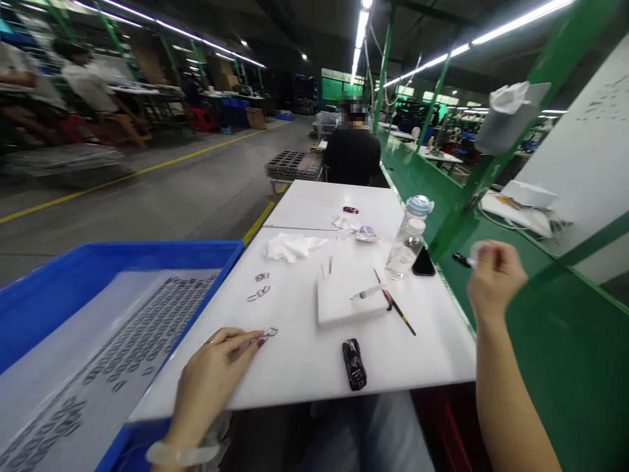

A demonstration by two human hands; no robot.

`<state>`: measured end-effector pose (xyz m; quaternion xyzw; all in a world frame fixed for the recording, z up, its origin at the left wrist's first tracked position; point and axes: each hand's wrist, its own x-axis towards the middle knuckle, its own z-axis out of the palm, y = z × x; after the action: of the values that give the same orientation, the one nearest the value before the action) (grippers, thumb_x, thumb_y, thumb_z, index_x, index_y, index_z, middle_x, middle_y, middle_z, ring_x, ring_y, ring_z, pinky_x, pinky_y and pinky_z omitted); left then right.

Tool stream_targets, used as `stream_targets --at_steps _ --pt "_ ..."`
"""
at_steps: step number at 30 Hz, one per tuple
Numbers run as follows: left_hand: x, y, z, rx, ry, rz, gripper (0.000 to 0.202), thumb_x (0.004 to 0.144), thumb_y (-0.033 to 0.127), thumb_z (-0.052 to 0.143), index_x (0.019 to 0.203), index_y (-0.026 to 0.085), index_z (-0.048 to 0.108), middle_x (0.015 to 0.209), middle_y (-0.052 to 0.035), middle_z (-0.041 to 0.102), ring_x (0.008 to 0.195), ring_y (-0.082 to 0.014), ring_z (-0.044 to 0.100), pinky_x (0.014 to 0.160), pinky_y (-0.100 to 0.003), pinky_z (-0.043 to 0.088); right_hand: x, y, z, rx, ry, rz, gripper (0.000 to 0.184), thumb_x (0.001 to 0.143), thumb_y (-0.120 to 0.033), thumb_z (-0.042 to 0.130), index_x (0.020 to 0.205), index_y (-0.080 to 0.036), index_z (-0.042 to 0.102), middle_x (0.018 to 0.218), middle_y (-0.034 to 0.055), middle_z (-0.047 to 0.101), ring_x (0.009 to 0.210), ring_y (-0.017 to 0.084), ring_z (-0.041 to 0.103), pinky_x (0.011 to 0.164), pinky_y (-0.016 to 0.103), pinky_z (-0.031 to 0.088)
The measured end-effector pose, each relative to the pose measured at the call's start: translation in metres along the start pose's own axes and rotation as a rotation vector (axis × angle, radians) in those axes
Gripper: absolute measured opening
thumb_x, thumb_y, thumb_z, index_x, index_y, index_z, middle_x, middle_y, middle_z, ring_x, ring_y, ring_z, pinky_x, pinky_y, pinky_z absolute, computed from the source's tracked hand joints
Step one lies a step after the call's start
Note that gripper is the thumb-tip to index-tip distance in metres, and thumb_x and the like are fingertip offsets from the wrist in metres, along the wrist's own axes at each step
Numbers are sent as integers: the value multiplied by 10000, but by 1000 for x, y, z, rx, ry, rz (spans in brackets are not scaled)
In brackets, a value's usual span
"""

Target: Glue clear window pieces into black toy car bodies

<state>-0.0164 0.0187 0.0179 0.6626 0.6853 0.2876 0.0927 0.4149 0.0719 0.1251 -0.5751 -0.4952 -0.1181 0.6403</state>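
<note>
Metal loop (270, 332) pinched in L hand (211, 377), just above white table (304, 380), beside blue bin (122, 252) of similar parts (132, 328). R hand (494, 278) raised, blurred, grip unclear. Step: parts handled singly, by the looks; next calls for steady pinch.

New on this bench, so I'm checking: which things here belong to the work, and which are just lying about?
Likely in use: left hand holding a small metal loop; right hand; blue tray of loops; syringe.
Likely lying about: crumpled white cloth, black phone, water bottle.
</note>
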Motion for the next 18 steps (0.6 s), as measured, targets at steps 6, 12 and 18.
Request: stream_targets --at_steps 6,12,18 --pt "4 -4 -3 -28 26 144 236 802 392 498 760 284 704 897 -3 742 810 -244 679 650 -316 516 39 -5 64 -95 -385 -509 251 971 -338 436 930 -221 654 854 48 572 729 152 537 654 263 420" --pt "-12 9 4 70 197 509 269 915 203 415 933 198 683 885 -57 738 825 -224 692 767 -322 532 30 17 88 10 -423 -402 279 805 -436 670 963 -209 638 923 56 611 850 178 569 735 260 462" --pt "-27 25 11 232 104 740 426 891 23 316 954 163 714 864 -74 734 812 -232 683 802 -362 532 26 42 62 188 -25 54 367 844 -468 620 1052 -189 502 978 64 572 886 175 593 835 336 509"
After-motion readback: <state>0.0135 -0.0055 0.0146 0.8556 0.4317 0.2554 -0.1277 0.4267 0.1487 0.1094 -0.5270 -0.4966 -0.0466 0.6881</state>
